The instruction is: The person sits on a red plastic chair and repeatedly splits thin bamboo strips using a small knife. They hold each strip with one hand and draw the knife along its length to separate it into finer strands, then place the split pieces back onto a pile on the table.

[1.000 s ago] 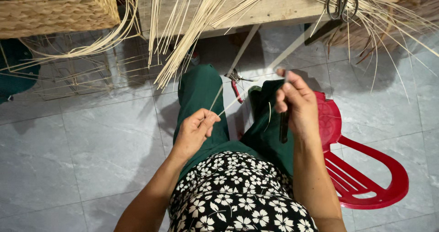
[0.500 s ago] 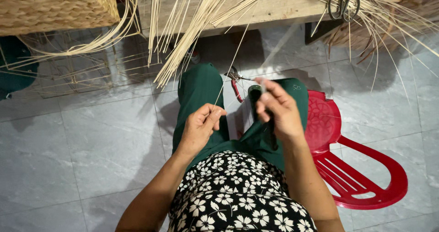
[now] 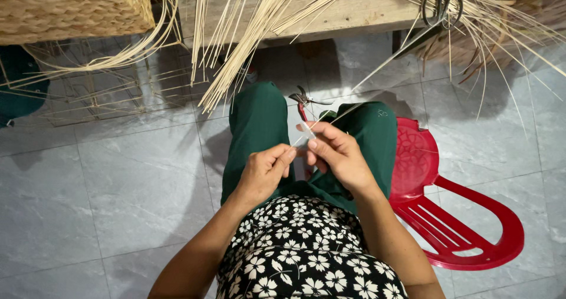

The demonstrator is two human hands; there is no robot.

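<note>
Hands meet over the lap of the green trousers (image 3: 257, 122): the left hand (image 3: 263, 173) is curled narrow, thumb and forefinger pinching the near end of a thin pale reed strip (image 3: 330, 113), while the right hand (image 3: 338, 154), just beside it and turned palm-inward, pinches the same strip slightly farther up. From the trousers the strip runs up and away toward the wooden bench (image 3: 359, 7), where scissors (image 3: 439, 7) lie among loose reeds; red-handled pliers (image 3: 302, 101) rest between the knees, and a red plastic stool (image 3: 471, 216) stands right of the trousers.
</note>
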